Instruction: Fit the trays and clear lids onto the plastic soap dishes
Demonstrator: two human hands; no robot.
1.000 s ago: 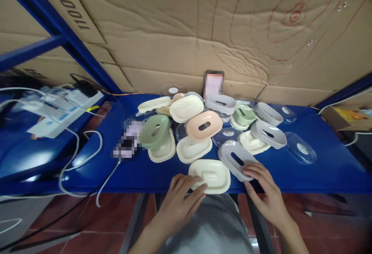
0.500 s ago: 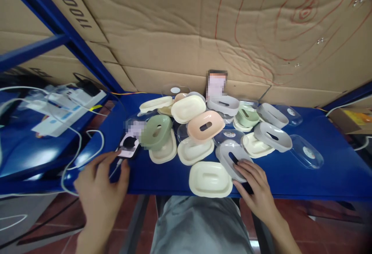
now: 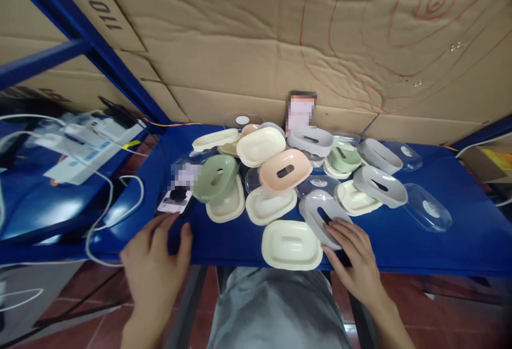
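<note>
Compared with a second ago, has the left hand away from the front cream tray and well to its left, with thumb and fingers parted, at the near end of a phone. Keeps the right hand gripping the near end of the nearest gray dish, just beyond and right of that tray. Has the peach dish farther beyond it.

Smooth plastic grey dish; matt, creased cardboard
</note>
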